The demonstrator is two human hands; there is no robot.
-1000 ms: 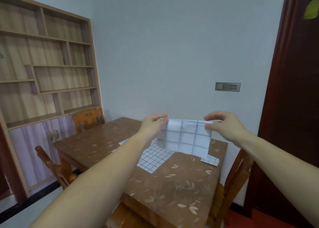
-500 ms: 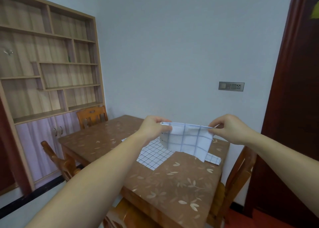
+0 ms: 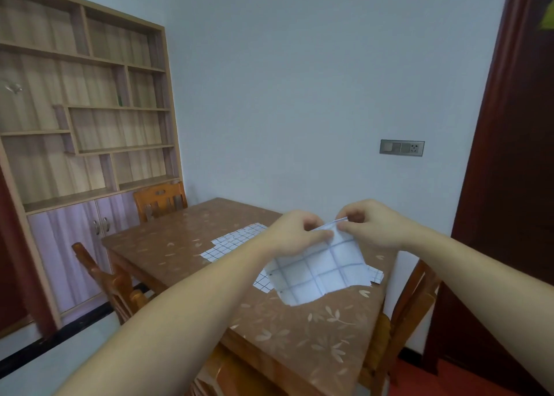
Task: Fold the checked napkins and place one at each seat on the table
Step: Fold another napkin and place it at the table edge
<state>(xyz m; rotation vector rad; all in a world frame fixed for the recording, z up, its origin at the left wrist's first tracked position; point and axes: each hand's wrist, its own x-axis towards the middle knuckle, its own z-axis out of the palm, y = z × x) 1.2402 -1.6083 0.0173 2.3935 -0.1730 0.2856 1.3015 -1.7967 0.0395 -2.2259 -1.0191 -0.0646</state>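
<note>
Head view: over the table's (image 3: 299, 338) middle, left hand (image 3: 295, 233) and right hand (image 3: 374, 227) had come together, each pinching a top corner of the checked napkin (image 3: 320, 271). A second before, they held those corners well apart with the cloth spread. The corners now met, so the cloth hung doubled; whether its lower edge touched the table top, could not tell. Judged: fold mid-way, no seat served yet. Farther across the table, finer-checked cloth (image 3: 236, 242) lay flat, partly behind the held napkin. Beyond the table's far-left corner stood a chair (image 3: 160, 197).
</note>
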